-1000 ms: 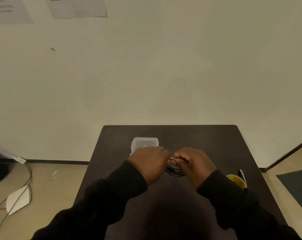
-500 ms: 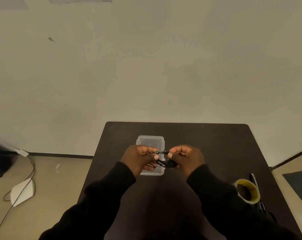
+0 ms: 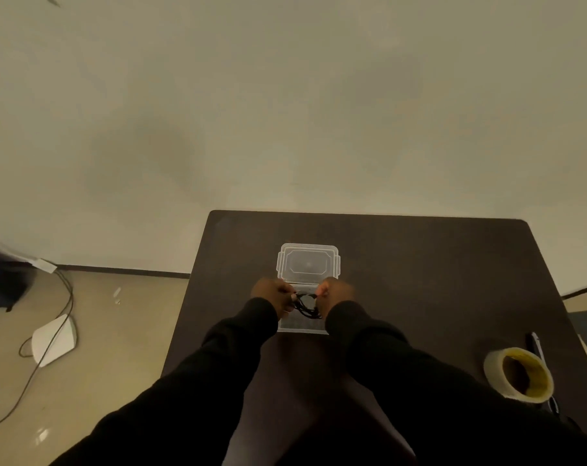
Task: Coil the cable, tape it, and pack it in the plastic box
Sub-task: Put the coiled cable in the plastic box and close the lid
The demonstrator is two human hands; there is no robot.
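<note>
A coiled black cable (image 3: 306, 306) hangs between my two hands, just above the clear plastic box (image 3: 302, 326) on the dark table (image 3: 420, 274). My left hand (image 3: 271, 295) pinches the coil's left side and my right hand (image 3: 334, 294) pinches its right side. The box's clear lid (image 3: 307, 263) lies open and flat behind the box. Most of the box is hidden by my hands and black sleeves.
A roll of tape (image 3: 518, 375) lies near the table's right edge, with a dark pen (image 3: 539, 351) beside it. On the floor at left are a white device (image 3: 54, 339) and a thin cord (image 3: 62, 307). A wall stands behind the table.
Both hands have moved forward with the coil, from the table's middle to above the box. The view has tilted down and shifted, so the tape roll now shows fully.
</note>
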